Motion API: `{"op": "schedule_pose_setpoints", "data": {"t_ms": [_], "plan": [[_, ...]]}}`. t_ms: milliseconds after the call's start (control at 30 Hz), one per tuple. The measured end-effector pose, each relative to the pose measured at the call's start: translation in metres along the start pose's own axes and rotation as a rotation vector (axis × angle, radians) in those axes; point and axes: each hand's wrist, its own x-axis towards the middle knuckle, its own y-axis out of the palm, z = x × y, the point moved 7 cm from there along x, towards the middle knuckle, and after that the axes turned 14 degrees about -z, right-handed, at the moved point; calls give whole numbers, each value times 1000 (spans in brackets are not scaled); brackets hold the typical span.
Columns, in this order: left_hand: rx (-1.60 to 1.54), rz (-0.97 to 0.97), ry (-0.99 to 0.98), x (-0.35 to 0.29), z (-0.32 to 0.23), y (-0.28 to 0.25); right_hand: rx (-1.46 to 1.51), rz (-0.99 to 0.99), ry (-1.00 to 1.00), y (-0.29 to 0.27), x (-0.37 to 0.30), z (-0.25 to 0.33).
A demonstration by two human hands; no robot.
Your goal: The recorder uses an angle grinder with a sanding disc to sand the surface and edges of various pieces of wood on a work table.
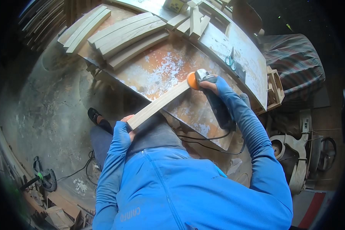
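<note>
My left hand (pixel 124 132) is closed around the near end of a pale wooden bar (pixel 160 103), close to my lap. The bar slants up and to the right, its far part over the worktable (pixel 188 109). In my right hand (pixel 216 85) is a dark angle grinder (pixel 219 111), gripped near its metal head. An orange disc (pixel 193 81) on the grinder sits at the bar's far end; whether it touches the wood or hovers just off it, I cannot tell. My right fingers are partly hidden behind the tool.
Stacked curved wooden pieces (pixel 128 32) lie at the table's far left, with shorter pieces (pixel 195 23) beside them. Scissors (pixel 230 60) rest on a pale board. A black cable (pixel 207 138) hangs by the near edge. Another power tool (pixel 46 178) is on the floor; a machine (pixel 295 153) stands right.
</note>
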Motion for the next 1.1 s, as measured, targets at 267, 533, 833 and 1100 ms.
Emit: {"op": "schedule_pose_setpoints", "data": {"t_ms": [267, 533, 833, 1100], "plan": [[131, 250, -272, 1, -3, -9, 707, -254, 34, -11, -15, -89], [-209, 625, -449, 7, -12, 36, 1314, -135, 228, 70, -108, -73], [-204, -172, -118, 80, -32, -99, 1264, -335, 291, 64, -130, -62], [437, -601, 331, 304, -47, -232, 1284, -224, 349, 81, -117, -66]]}}
